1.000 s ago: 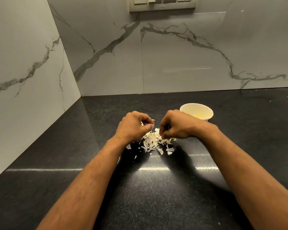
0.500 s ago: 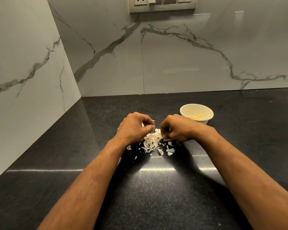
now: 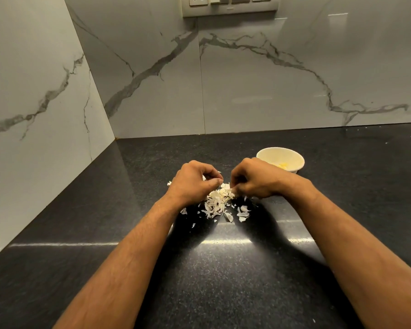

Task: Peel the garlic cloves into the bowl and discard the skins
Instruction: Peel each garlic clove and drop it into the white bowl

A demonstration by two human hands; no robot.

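My left hand and my right hand are close together over a heap of white garlic skins on the black counter. Both have curled fingers. My left hand pinches a garlic clove that its fingers mostly hide. My right hand pinches a pale bit of skin at the gap between the hands. A white bowl stands just behind my right hand, with yellowish peeled cloves inside.
Loose skin flakes lie scattered to the right of the heap. Marble walls meet in a corner at the back left. A socket panel sits high on the back wall. Dark counter stretches toward me.
Both hands stay over the skin heap and work with small finger movements. My right hand has shifted slightly, covering part of the bowl's front.
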